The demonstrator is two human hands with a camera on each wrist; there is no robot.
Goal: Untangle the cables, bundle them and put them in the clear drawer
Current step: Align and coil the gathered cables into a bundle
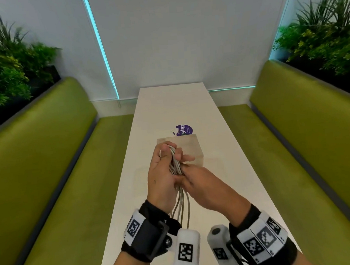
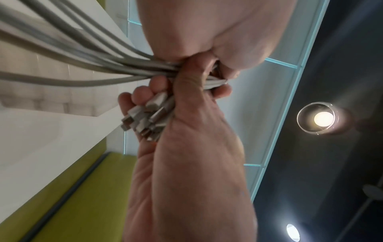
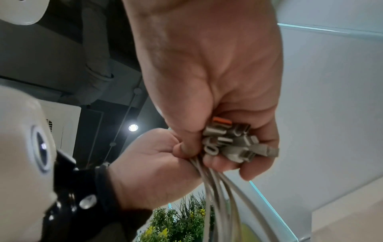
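Note:
A bundle of grey-white cables [image 1: 175, 161] is held above the white table [image 1: 221, 141] by both hands. My left hand [image 1: 161, 170] grips the upper part, its fingers curled round the strands and several plugs [image 2: 145, 117]. My right hand [image 1: 201, 183] closes on the bundle just below, and a cluster of connector ends [image 3: 230, 142] sits in its curled fingers. Loose loops [image 1: 183, 209] hang from the hands toward the wrists. The clear drawer box [image 1: 192, 149] stands on the table right behind the hands, partly hidden by them.
A purple round sticker [image 1: 183, 129] lies on the table beyond the drawer. Green padded benches [image 1: 55, 160] run along both sides of the narrow table, with plants [image 1: 4, 67] behind them. A white wall closes the far end.

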